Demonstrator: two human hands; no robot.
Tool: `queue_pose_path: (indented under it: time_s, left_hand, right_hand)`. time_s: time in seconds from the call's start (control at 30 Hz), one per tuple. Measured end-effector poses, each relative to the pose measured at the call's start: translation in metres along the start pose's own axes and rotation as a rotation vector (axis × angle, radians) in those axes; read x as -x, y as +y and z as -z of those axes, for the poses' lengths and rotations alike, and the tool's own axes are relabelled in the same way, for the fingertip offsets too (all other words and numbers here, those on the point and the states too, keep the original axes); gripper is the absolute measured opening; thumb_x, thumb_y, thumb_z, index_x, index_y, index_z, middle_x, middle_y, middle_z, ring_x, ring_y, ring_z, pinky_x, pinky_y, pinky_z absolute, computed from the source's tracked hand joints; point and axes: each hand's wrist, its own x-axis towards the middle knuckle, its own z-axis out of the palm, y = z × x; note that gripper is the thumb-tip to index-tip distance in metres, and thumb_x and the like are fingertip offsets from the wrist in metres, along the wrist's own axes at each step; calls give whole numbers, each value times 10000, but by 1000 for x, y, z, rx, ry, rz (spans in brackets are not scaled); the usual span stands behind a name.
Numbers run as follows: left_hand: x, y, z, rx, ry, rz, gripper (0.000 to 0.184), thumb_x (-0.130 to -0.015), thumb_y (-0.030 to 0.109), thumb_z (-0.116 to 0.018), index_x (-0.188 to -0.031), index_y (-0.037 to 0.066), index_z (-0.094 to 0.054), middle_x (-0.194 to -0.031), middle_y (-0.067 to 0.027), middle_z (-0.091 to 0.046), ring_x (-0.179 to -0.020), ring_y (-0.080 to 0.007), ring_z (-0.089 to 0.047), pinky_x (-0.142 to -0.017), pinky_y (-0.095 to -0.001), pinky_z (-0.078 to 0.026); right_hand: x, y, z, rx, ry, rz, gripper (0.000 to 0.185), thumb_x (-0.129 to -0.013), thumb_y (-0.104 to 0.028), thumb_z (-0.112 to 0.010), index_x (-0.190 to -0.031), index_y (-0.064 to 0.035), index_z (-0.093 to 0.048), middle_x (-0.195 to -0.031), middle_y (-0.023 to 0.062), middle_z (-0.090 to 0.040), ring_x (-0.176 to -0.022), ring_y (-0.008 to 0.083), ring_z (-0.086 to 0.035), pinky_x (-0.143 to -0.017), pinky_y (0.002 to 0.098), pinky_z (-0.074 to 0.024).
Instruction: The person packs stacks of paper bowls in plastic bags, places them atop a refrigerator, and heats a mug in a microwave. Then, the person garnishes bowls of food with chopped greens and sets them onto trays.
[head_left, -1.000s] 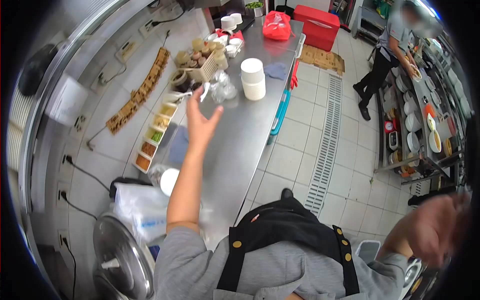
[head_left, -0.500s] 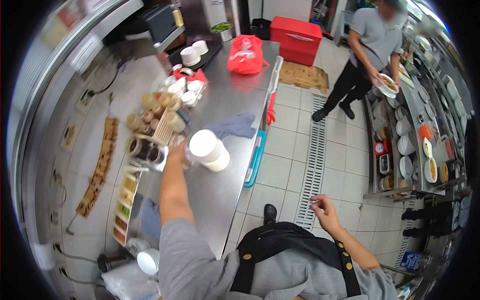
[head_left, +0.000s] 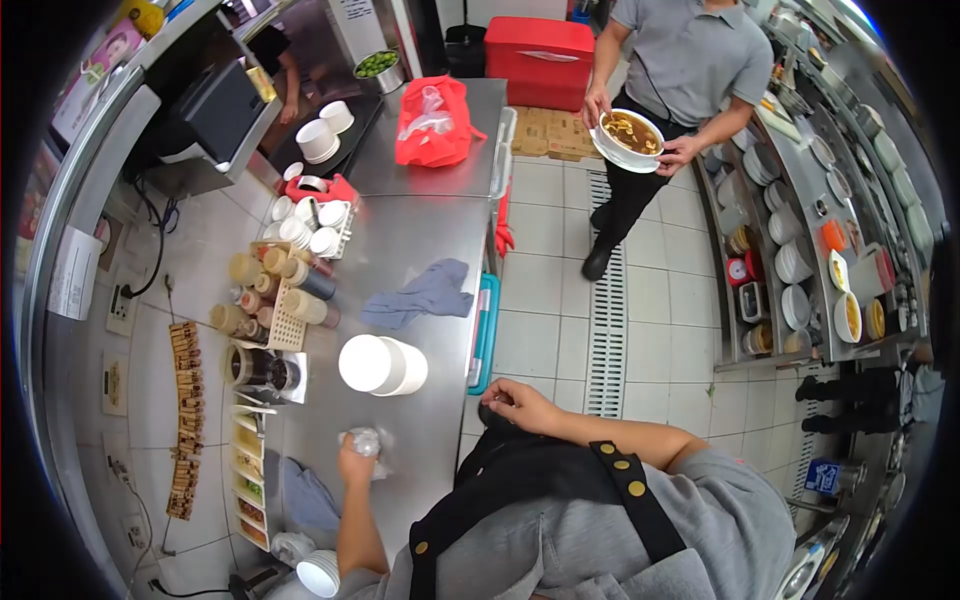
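Note:
My left hand (head_left: 356, 462) is closed around a crumpled clear plastic bag (head_left: 366, 441), low over the steel counter (head_left: 415, 235). Just beyond it stand white takeaway tubs (head_left: 383, 365), seen from above, close together. My right hand (head_left: 520, 404) is in front of my black apron, beyond the counter's edge. Its fingers are curled in, and nothing shows in them. A blue-grey cloth (head_left: 420, 293) lies rumpled past the tubs. To the left of the tubs are dark sauce jars (head_left: 262, 369) and a beige basket (head_left: 291, 322) beside several squeeze bottles (head_left: 308, 278).
Facing me, a co-worker (head_left: 690, 60) holds a bowl of brown food (head_left: 630, 135) in both hands. A red bag (head_left: 436, 120) sits at the counter's far end. Along the left run topping trays (head_left: 249, 470); dish shelves (head_left: 790, 210) line the right. A teal box (head_left: 484, 335) stands beside the counter.
My left hand has drawn back toward me with the plastic bag. My right hand has come in closer to the apron. The co-worker has stepped nearer with the bowl, and my view has shifted.

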Motion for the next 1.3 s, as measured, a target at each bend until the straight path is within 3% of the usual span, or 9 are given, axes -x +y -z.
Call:
queue_pose_path:
  time_s: [0.17,0.37,0.43,0.63,0.77,0.87,1.0,1.13,1.3]
  left_hand:
    - [-9,20,41,-138,99,53,863,-544,180,-906,-1297,69,-499,-1407,-226,-436,-1131,-409,-573,-929,-423,-492]
    - [-10,73,114,-96,-91,198,1062,-523,184,-931,-1430,98,-386,-1569,-214,-74,-1292,-446,-415,-1030,-451,-436]
    - [-3,82,122,-117,-41,243,1114,-517,209,-939,-1461,103,-356,-1555,-251,-123,-1326,-452,-376,-1066,-448,-398]
    - [4,204,115,252,202,-387,964,-609,386,-884,-1430,133,-445,-1523,-244,-260,-1408,-427,-257,-1118,-551,-255]
    - [-13,276,90,-50,251,-343,784,-607,322,-872,-1326,224,-575,-1502,-161,-343,-1383,-386,-306,-1073,-550,-294]
    - [-27,283,74,-187,239,-194,720,-556,207,-847,-1232,323,-626,-1395,-4,-476,-1263,-323,-418,-939,-482,-376]
    - [-45,249,82,-235,321,100,723,-580,191,-852,-1254,307,-616,-1425,-27,-454,-1320,-354,-380,-987,-525,-379]
    - [-58,249,111,-413,437,364,767,-650,204,-839,-1352,234,-534,-1490,-46,-393,-1412,-380,-276,-1061,-633,-311]
    - [-103,288,86,-93,703,3,531,-715,151,-772,-1216,121,-600,-1304,-109,-550,-1247,-340,-487,-1007,-511,-408]
  right_hand:
    - [-47,-37,-15,115,-225,-100,163,-923,-108,-607,-1065,-28,-600,-930,62,-632,-799,130,-580,-738,283,-493]
    - [-115,-24,4,260,-134,57,165,-905,-99,-616,-1058,-35,-615,-838,61,-631,-721,128,-573,-663,299,-483]
    - [-129,-55,13,392,-80,-24,156,-899,-82,-609,-1046,-32,-617,-842,63,-633,-730,128,-572,-671,302,-483]
    - [-206,-27,42,237,-65,53,128,-937,-99,-606,-1040,-23,-612,-884,26,-630,-804,93,-558,-757,258,-472]
    - [-239,-84,44,202,-328,-13,83,-954,-85,-583,-1023,-49,-613,-902,-5,-609,-818,58,-529,-712,219,-433]
    - [-266,-121,64,384,-305,299,127,-907,-107,-633,-1020,-52,-641,-859,49,-635,-758,117,-576,-662,252,-457]
    - [-301,-150,103,341,-187,580,89,-909,-45,-596,-991,-47,-630,-937,69,-622,-779,135,-575,-662,262,-461]
    - [-333,-161,132,122,-4,495,108,-962,-100,-560,-1031,-22,-590,-979,51,-619,-899,122,-573,-804,267,-462]
    - [-374,-153,137,-34,207,491,120,-944,-96,-576,-1040,-24,-571,-971,57,-601,-903,129,-560,-813,293,-465]
